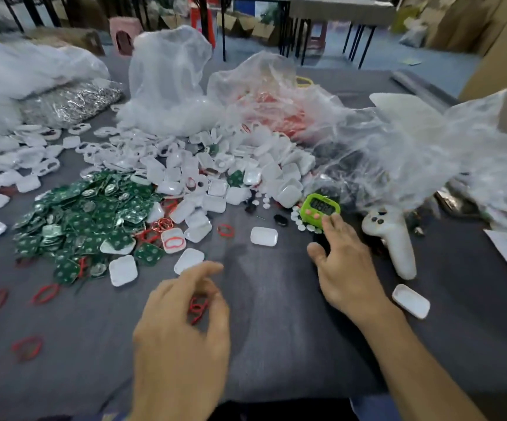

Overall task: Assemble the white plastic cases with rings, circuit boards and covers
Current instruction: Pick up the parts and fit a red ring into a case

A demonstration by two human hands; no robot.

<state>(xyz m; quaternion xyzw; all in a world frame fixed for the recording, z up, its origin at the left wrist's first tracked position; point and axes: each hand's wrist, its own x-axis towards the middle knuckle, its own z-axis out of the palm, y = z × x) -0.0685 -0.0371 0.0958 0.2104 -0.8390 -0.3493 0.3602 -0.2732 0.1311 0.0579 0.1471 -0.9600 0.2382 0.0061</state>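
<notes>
Table (276, 344): rings (198, 308) in left hand (182, 323)

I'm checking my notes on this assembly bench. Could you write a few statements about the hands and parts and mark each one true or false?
1. The left hand holds red rings. True.
2. The right hand grips a circuit board. False: its fingertips touch the green timer.
3. The pile of green circuit boards lies on the left part of the table. True.
4. The white controller lies left of the green timer. False: it lies to the timer's right.
</notes>
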